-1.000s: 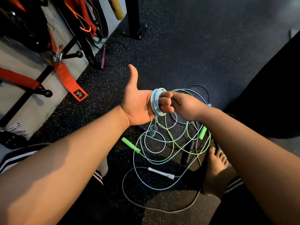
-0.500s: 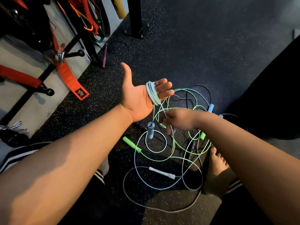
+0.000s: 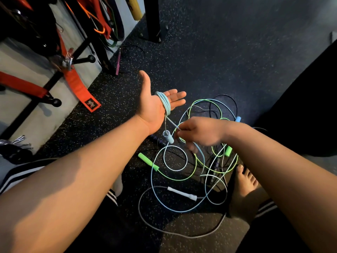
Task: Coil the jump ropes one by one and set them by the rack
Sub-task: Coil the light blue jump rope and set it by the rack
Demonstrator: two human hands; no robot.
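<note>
While the left hand point(image 3: 155, 106) lies flat with the palm up, fingers straight and close together and thumb sticking out, the thin light blue plastic jump rope point(image 3: 165, 102) sits in a few tidy loops round the palm. One short blue foam handle point(image 3: 168, 137) hangs just under that hand. The right hand point(image 3: 199, 133) pinches the loose part of the same rope between thumb and finger; its other fingers are curled and a bit blurry. The rest of the blue rope drops into a messy pile on the dark speckled rubber floor point(image 3: 218, 61), mixed up with a green jump rope with soft green handles point(image 3: 148, 161) and a white-handled rope point(image 3: 182, 193). I think this rope is light, bendy and a little slippery, so the loops could slide off flat fingers. It seems best to hold the cord itself and pull gently, since it may catch on the others. The black metal rack with red straps point(image 3: 83, 60) stands off to the left.
</note>
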